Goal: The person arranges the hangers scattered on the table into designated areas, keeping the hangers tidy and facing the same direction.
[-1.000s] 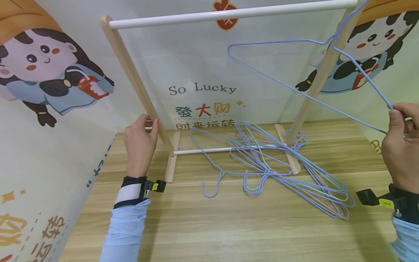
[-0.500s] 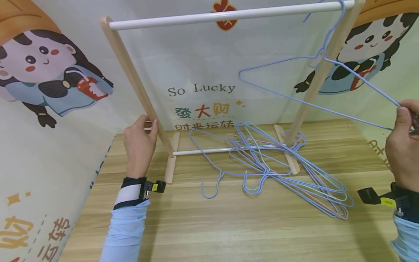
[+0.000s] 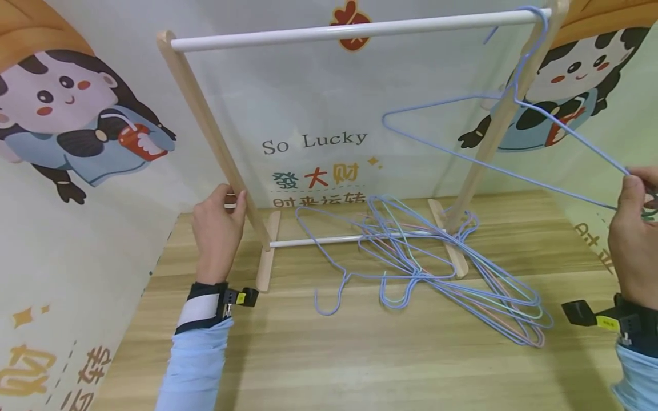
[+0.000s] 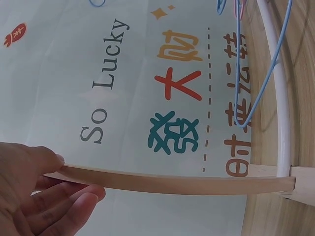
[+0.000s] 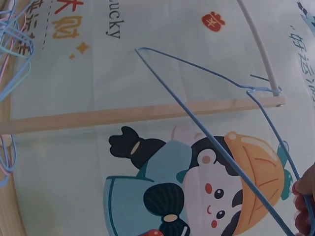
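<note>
Brought the hook of the thin light-blue triangular wire hanger (image 5: 216,143) over the white tubular rail (image 3: 308,35), at two o'clock, since a second ago, so probably part-hung there now. Pinching its outer corner between thumb and curled fingers of the bare right hand (image 3: 636,234), leaving the rest toward ten o'clock from the fingertips; holding the flat pale wooden post (image 3: 208,125) with the bare left hand (image 3: 218,237), at nine o'clock, fingers bent

Head view looks down; sideways wrist views share the rack (image 3: 308,34).
</note>
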`<act>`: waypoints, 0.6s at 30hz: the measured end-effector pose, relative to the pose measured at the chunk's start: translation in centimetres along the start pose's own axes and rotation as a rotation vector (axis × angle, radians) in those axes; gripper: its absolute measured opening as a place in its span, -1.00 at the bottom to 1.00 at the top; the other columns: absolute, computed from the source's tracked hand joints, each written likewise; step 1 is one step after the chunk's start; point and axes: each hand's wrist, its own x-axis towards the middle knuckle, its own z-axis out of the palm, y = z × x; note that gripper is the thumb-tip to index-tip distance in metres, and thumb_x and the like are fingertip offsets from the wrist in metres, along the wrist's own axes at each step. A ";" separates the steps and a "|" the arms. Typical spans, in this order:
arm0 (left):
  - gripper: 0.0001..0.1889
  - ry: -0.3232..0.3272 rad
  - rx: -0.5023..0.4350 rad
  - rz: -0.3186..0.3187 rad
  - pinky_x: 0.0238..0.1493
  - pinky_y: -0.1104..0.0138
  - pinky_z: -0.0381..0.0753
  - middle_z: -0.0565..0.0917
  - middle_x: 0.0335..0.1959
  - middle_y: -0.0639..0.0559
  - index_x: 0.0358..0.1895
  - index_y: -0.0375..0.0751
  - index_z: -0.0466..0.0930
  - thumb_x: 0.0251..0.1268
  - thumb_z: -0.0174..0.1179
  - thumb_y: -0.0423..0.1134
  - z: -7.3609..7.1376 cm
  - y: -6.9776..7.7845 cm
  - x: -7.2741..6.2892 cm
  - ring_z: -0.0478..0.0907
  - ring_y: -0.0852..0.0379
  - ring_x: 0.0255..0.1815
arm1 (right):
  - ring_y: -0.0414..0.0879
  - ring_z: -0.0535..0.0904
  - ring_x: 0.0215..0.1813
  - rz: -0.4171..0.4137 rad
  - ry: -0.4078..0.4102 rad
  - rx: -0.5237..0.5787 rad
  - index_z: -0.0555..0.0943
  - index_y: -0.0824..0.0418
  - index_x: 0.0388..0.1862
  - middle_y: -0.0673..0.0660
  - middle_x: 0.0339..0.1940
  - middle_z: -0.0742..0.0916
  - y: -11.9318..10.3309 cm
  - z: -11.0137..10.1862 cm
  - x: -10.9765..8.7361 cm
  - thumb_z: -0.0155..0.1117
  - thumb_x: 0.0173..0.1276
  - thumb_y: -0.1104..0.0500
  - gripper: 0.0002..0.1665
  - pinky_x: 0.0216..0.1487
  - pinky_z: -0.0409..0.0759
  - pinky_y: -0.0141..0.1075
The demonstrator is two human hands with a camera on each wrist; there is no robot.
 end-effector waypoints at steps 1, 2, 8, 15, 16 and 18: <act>-0.74 0.001 0.002 0.001 -0.32 -0.02 0.72 0.75 -0.26 -0.32 -0.11 -0.45 0.64 0.50 0.22 -0.22 0.0 0.0 0.0 0.75 -0.19 -0.35 | -0.26 0.53 0.03 -0.010 0.005 -0.003 0.63 0.47 0.09 -0.02 -0.06 0.72 0.0 -0.1 0.0 0.07 0.62 0.17 -0.62 0.16 0.32 -0.40; -0.74 0.001 0.003 0.003 -0.33 -0.02 0.71 0.75 -0.26 -0.32 -0.11 -0.45 0.64 0.51 0.22 -0.22 -0.1 0.0 0.0 0.75 -0.19 -0.36 | -0.14 0.55 0.10 -0.017 0.005 -0.009 0.63 0.47 0.09 0.14 0.00 0.73 0.0 -0.1 0.0 0.08 0.62 0.16 -0.62 0.21 0.31 -0.33; -0.74 0.000 0.004 0.012 -0.36 -0.03 0.70 0.75 -0.26 -0.32 -0.13 -0.44 0.63 0.50 0.22 -0.22 0.2 0.0 -0.3 0.75 -0.20 -0.37 | 0.28 0.44 0.26 -0.075 0.042 -0.030 0.65 0.45 0.08 0.46 0.12 0.63 -0.8 -0.7 -0.8 0.08 0.57 0.10 -0.57 0.33 0.24 -0.05; -0.75 0.015 0.008 0.020 -0.36 -0.05 0.69 0.74 -0.25 -0.34 -0.11 -0.46 0.63 0.50 0.22 -0.24 0.3 0.0 -0.3 0.74 -0.23 -0.37 | 0.41 0.49 -0.18 -0.316 0.144 0.220 0.67 0.50 -0.24 0.48 -0.28 0.61 -3.7 2.0 -2.4 0.18 0.34 0.28 -0.74 0.08 0.31 -0.37; -0.74 0.018 0.010 0.022 -0.36 -0.05 0.69 0.74 -0.25 -0.34 -0.12 -0.46 0.63 0.50 0.22 -0.24 0.3 -0.1 -0.2 0.74 -0.24 -0.37 | 0.39 0.49 -0.26 -0.371 0.110 0.257 0.66 0.50 -0.27 0.45 -0.33 0.62 -3.9 2.5 -2.8 0.18 0.34 0.26 -0.74 0.04 0.31 -0.43; -0.74 0.025 0.013 0.029 -0.35 -0.06 0.69 0.74 -0.26 -0.35 -0.13 -0.46 0.63 0.49 0.22 -0.23 0.3 0.0 -0.1 0.74 -0.25 -0.37 | 0.33 0.50 -0.34 -0.468 -0.023 0.328 0.67 0.49 -0.29 0.38 -0.38 0.65 -3.8 3.4 -3.6 0.18 0.43 0.20 -0.68 0.00 0.34 -0.48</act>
